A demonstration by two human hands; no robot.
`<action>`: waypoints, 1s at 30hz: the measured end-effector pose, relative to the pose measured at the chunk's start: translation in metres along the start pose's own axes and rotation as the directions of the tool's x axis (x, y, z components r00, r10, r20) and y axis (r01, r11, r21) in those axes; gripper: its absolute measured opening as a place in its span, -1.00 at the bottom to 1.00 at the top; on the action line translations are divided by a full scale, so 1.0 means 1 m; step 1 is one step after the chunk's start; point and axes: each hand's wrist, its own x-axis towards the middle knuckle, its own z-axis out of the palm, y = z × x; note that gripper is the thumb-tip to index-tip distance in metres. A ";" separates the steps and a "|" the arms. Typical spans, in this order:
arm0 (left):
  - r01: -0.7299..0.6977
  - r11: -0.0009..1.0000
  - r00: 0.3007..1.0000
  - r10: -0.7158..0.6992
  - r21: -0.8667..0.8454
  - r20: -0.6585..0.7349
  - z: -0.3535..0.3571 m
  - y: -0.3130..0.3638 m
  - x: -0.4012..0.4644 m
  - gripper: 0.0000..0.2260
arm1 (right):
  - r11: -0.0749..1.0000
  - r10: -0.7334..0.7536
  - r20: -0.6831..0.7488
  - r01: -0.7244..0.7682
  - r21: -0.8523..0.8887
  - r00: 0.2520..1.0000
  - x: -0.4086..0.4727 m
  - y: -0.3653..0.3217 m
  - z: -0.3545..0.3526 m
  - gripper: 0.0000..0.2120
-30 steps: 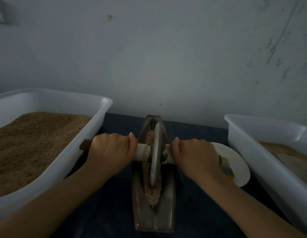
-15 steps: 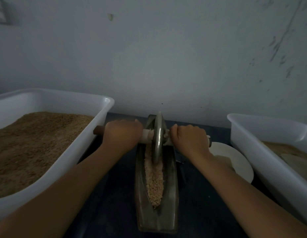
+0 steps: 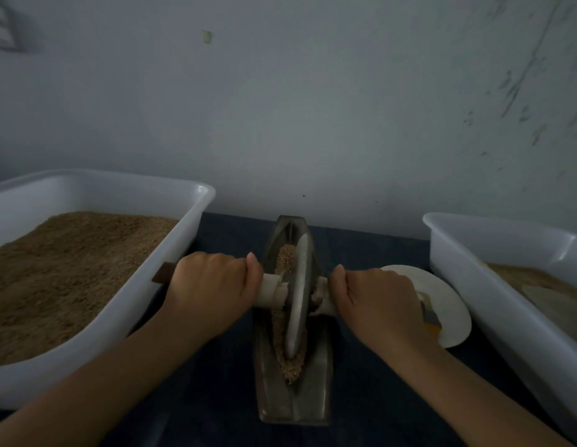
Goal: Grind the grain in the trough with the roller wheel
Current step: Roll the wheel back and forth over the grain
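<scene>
Dark tabletop point(image 3: 216, 398); both hands' fingers point(image 3: 216, 269) around roller wheel point(image 3: 298, 295) axle, trough point(image 3: 293, 401) between tubs

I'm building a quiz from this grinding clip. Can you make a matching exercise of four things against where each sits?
Things:
1. grey metal roller wheel
2. large white plastic tub of brown grain
3. round white plate
4. left hand

Places:
A. beside the left edge of the table
B. behind the right hand
C. standing in the boat-shaped metal trough
D. gripping the wheel's wooden axle handle

Pairs: 1-C, 2-A, 3-B, 4-D
</scene>
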 end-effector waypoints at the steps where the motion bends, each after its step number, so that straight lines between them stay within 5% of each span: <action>1: -0.004 1.000 1.000 0.004 0.010 0.007 0.001 0.000 0.001 -0.43 | 1.000 0.016 -0.004 -0.016 0.007 1.000 0.002 0.000 0.000 -0.57; 8: 0.094 0.993 0.993 -0.098 -0.068 -0.062 0.001 -0.011 0.026 -0.31 | 0.994 0.109 -0.110 -0.110 -0.006 0.988 0.035 0.004 0.021 -0.49; 12: 0.175 0.983 0.956 -0.184 -0.062 -0.229 0.013 -0.014 0.044 -0.56 | 0.993 0.109 -0.165 -0.115 -0.023 0.980 0.061 0.011 0.038 -0.52; 16: 0.221 0.974 0.957 -0.225 -0.045 -0.185 0.012 -0.016 0.057 -0.53 | 0.993 0.122 -0.203 -0.119 0.026 0.972 0.075 0.015 0.045 -0.52; 23: 0.169 0.983 0.982 -0.174 -0.068 -0.075 0.001 -0.011 0.034 -0.43 | 0.996 0.077 -0.187 -0.084 -0.026 0.979 0.048 0.003 0.026 -0.51; 30: 0.050 0.974 0.981 -0.090 -0.221 -0.174 -0.015 -0.005 -0.002 -0.40 | 1.000 0.022 -0.039 -0.023 -0.017 0.999 0.007 -0.001 0.004 -0.55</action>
